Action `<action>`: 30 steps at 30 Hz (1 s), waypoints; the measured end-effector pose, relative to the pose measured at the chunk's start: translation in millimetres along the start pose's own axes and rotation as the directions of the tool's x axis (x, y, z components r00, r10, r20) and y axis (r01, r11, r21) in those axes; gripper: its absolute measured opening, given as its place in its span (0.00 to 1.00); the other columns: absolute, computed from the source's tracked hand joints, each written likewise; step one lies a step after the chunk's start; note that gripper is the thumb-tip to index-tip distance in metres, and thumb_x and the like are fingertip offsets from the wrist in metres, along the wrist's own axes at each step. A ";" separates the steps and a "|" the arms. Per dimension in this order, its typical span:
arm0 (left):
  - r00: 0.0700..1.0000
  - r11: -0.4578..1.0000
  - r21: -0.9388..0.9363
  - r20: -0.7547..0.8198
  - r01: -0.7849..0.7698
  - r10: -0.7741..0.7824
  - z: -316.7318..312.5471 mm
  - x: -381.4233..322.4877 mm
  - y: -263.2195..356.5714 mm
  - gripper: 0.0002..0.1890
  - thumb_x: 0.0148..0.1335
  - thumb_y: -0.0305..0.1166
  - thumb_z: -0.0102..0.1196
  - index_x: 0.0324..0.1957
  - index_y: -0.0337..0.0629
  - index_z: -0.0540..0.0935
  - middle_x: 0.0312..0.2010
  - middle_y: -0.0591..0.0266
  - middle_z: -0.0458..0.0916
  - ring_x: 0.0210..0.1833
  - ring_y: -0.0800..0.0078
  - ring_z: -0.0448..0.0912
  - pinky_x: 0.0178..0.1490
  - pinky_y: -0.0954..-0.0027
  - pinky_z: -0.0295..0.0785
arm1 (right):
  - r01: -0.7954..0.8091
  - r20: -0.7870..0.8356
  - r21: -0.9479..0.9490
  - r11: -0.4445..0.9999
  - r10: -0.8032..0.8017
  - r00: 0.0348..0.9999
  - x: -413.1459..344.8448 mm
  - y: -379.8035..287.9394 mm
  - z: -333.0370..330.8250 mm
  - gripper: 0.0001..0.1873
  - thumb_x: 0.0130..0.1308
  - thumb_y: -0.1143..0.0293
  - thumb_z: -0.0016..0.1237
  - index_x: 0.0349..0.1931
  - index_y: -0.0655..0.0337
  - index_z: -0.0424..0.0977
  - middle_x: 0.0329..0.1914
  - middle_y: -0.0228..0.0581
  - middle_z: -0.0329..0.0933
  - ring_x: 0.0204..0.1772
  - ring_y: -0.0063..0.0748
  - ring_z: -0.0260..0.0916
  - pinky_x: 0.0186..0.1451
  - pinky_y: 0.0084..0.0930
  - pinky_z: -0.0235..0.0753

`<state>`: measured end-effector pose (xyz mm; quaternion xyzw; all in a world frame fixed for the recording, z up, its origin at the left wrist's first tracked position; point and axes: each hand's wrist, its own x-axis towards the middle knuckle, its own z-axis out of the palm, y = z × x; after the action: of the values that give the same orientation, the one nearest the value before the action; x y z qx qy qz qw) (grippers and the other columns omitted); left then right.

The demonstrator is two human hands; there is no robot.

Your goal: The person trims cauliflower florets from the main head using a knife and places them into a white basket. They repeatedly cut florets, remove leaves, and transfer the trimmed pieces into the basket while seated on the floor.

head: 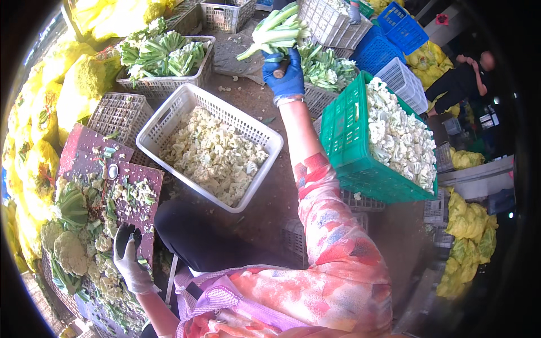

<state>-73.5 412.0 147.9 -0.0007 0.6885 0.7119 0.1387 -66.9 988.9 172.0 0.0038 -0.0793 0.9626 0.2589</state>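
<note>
My right hand, in a blue glove, is stretched out ahead, its fingers curled around a brown, rounded piece like a wooden handle end. At its fingertips is a cauliflower stalk with pale green leaf ribs, above a crate of similar leafy stalks. My left hand wears a white glove with black fingertips. Its thumb and fingers are apart beside loose cauliflower pieces at the dark red board. Whole cauliflower heads lie left of it. A white crate of cut florets stands before me.
At right, a green crate is heaped with florets. Another crate of leafy stalks stands ahead left. Yellow net sacks line the left side. Blue crates are stacked beyond. A co-worker's gloved hand and a person are farther off.
</note>
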 end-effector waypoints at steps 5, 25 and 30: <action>0.995 0.995 0.020 0.023 0.095 -0.095 5.4 6.8 -29.4 0.22 0.65 0.21 0.47 0.62 0.28 0.74 0.56 0.52 0.79 0.56 0.65 0.79 0.64 0.65 0.72 | 0.438 -0.237 -0.228 0.870 -0.486 0.841 56.1 -165.0 -53.8 0.24 0.64 0.53 0.62 0.49 0.63 0.74 0.44 0.49 0.79 0.32 0.34 0.76 0.29 0.25 0.79; 0.791 0.959 0.221 -0.612 0.178 -0.006 -123.7 -43.2 -87.5 0.16 0.59 0.31 0.64 0.49 0.36 0.85 0.36 0.65 0.86 0.37 0.76 0.80 0.42 0.72 0.75 | -0.421 -0.024 -0.683 0.597 0.558 0.830 -104.8 360.0 37.5 0.13 0.71 0.62 0.54 0.50 0.57 0.79 0.36 0.38 0.83 0.24 0.19 0.72 0.22 0.20 0.73; 0.626 0.897 0.368 -0.766 0.245 0.143 -176.8 -49.4 -105.2 0.15 0.59 0.31 0.60 0.47 0.37 0.85 0.35 0.56 0.86 0.37 0.66 0.83 0.45 0.66 0.77 | -0.508 -0.160 -0.780 0.364 0.670 0.725 -165.8 451.3 35.0 0.12 0.70 0.63 0.55 0.49 0.58 0.78 0.30 0.36 0.81 0.21 0.21 0.74 0.18 0.23 0.76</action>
<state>-38.7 230.4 45.0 -0.2964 0.8213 0.4622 -0.1550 -149.8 515.9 130.6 -0.0487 -0.5091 0.8481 -0.1387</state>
